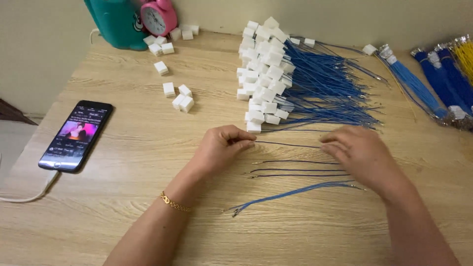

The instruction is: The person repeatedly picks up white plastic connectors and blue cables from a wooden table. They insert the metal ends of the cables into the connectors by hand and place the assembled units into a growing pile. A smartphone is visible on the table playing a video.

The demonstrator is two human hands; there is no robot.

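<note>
My left hand (222,146) is closed with its fingertips pinching the left end of a thin blue wire (288,144). My right hand (359,152) pinches the same wire's right end, so it is stretched between both hands. Below it, several loose blue wires (298,172) with metal tips lie on the wooden table (128,143). Just behind my hands stands a heap of white connector blocks (262,74) with blue wires (330,93) fanning out to the right.
A smartphone (76,134) with a lit screen lies at the left, its white cable trailing off. Loose white blocks (180,98) are scattered at the back left near a teal object (116,22) and pink alarm clock (158,17). Bundled blue wires (419,86) and yellow ones (465,51) lie at right.
</note>
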